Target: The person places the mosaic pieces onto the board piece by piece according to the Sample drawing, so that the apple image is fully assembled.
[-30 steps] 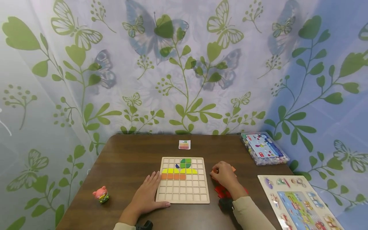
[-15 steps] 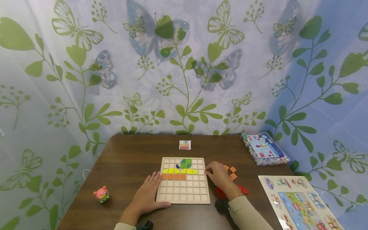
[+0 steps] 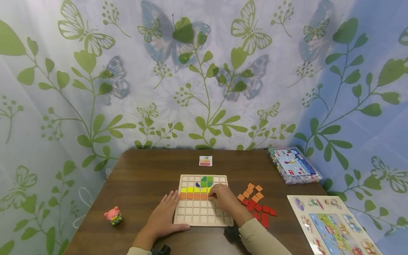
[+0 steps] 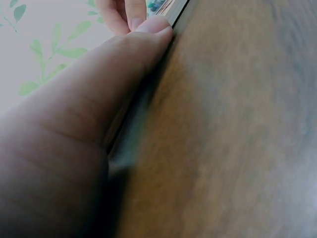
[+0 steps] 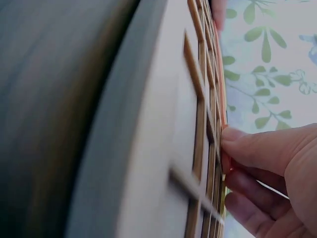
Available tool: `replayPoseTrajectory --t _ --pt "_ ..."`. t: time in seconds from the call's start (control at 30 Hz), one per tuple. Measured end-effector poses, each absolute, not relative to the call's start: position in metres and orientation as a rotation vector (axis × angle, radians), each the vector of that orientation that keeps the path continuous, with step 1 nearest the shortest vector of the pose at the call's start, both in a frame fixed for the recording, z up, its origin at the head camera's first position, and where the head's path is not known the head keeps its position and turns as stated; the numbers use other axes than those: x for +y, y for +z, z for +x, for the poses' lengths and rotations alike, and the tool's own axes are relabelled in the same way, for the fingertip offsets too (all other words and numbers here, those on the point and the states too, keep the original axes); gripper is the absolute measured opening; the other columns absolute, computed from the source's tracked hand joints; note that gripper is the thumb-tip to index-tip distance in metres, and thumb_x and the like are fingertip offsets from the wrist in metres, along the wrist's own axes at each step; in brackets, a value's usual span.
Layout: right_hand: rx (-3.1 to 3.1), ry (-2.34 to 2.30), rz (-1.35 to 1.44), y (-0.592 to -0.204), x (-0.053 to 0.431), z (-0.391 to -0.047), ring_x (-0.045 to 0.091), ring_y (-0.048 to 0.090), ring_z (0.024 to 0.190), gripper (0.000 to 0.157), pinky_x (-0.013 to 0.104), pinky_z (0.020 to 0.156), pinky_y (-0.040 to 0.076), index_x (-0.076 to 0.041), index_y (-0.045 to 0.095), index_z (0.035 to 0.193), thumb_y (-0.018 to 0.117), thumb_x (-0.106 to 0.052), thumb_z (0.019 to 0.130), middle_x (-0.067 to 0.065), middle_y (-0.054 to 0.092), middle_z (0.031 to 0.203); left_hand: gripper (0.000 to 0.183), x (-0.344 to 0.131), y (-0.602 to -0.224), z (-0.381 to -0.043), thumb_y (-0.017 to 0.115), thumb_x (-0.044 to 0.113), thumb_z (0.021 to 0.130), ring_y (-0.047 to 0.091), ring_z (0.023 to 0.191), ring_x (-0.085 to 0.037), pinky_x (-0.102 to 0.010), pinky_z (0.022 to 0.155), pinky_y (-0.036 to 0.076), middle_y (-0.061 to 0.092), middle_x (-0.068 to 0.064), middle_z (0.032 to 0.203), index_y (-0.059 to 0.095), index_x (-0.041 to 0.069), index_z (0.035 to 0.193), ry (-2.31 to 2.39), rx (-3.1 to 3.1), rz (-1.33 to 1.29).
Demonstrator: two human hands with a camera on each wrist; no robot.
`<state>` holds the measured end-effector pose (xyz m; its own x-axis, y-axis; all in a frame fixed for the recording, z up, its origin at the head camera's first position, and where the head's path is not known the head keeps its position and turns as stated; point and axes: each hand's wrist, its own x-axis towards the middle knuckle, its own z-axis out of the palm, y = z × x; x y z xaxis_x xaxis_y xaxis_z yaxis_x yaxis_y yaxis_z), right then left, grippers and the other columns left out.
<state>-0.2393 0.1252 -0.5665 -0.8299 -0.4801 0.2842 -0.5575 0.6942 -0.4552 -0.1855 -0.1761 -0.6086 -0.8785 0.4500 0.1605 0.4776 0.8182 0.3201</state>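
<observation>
A wooden grid board [image 3: 200, 224] lies on the table, with green pieces [image 3: 209, 179], a small blue piece, yellow pieces [image 3: 190, 190] and orange square tiles [image 3: 193, 196] set in its upper rows. My left hand [image 3: 162, 215] rests along the board's left side, fingers straight and thumb at the lower left corner. Over the board's right half, my right hand [image 3: 224, 199] pinches an orange tile [image 5: 226, 161] between thumb and fingers, at the end of the orange row. Its fingertips are right at the grid in the right wrist view.
Loose orange tiles [image 3: 251, 185] and red tiles [image 3: 265, 220] lie right of the board. A small pattern card [image 3: 205, 161] sits behind it. Farther right are a clear bead box [image 3: 293, 163] and a picture puzzle [image 3: 331, 223]. A pink toy figure [image 3: 113, 214] stands at left.
My right hand has moved left from the loose orange tiles, across the board's right edge, to the orange row, carrying a tile. The left hand has stayed in place.
</observation>
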Motion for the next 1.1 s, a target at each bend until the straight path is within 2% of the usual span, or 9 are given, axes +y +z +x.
replayPoseTrajectory --t 0.33,0.53,0.8,0.93,1.03,1.1 --pt "-2.847 0.84 0.772 -0.564 0.122 -0.235 0.012 0.068 0.09 0.009 0.031 0.078 0.061 -0.013 0.085 0.092 0.085 -0.004 0.089 -0.009 0.073 0.09 0.128 -0.177 -0.609 -0.185 0.06 0.091 0.078 0.021 0.157 -0.031 -0.052 0.125 0.019 0.029 -0.016 0.169 0.032 0.0 0.164 -0.557 -2.906 -0.747" --pt "-2.748 0.845 0.783 -0.564 0.133 -0.232 0.017 0.07 0.093 0.009 0.04 0.083 0.061 -0.013 0.084 0.09 0.084 -0.004 0.09 -0.006 0.075 0.092 0.127 -0.177 -0.615 -0.187 0.06 0.091 0.078 0.026 0.155 -0.033 -0.053 0.124 0.022 0.033 -0.016 0.168 0.036 -0.001 0.162 -0.554 -2.833 -0.761" --pt "-2.732 0.836 0.583 -0.561 0.173 -0.233 0.029 0.069 0.098 0.007 0.049 0.086 0.059 -0.008 0.081 0.092 0.085 -0.003 0.088 0.005 0.074 0.101 0.128 -0.177 -0.616 -0.187 0.059 0.092 0.078 0.025 0.156 -0.032 -0.053 0.124 0.022 0.032 -0.016 0.168 0.035 0.0 0.163 -0.562 -2.85 -0.756" --pt "-2.751 0.782 0.493 -0.561 0.199 -0.234 0.033 0.068 0.104 0.015 0.052 0.094 0.056 -0.006 0.08 0.096 0.088 -0.004 0.084 0.007 0.074 0.104 0.128 -0.177 -0.613 -0.187 0.06 0.091 0.078 0.024 0.156 -0.033 -0.054 0.124 0.021 0.031 -0.016 0.168 0.034 -0.001 0.163 -0.564 -2.868 -0.76" --pt "-2.785 0.77 0.473 -0.561 0.213 -0.233 0.034 0.067 0.104 0.018 0.051 0.093 0.056 -0.006 0.08 0.097 0.091 -0.007 0.083 0.006 0.073 0.104 0.129 -0.177 -0.612 -0.187 0.061 0.092 0.077 0.023 0.156 -0.032 -0.053 0.124 0.02 0.031 -0.016 0.169 0.034 -0.001 0.163 -0.559 -2.876 -0.757" --pt "-2.812 0.773 0.474 -0.561 0.219 -0.231 0.031 0.065 0.099 0.017 0.048 0.088 0.057 -0.007 0.08 0.094 0.092 -0.01 0.082 0.003 0.071 0.099 0.129 -0.177 -0.613 -0.187 0.059 0.092 0.078 0.023 0.156 -0.031 -0.052 0.125 0.02 0.03 -0.016 0.169 0.034 0.0 0.163 -0.552 -2.874 -0.756"
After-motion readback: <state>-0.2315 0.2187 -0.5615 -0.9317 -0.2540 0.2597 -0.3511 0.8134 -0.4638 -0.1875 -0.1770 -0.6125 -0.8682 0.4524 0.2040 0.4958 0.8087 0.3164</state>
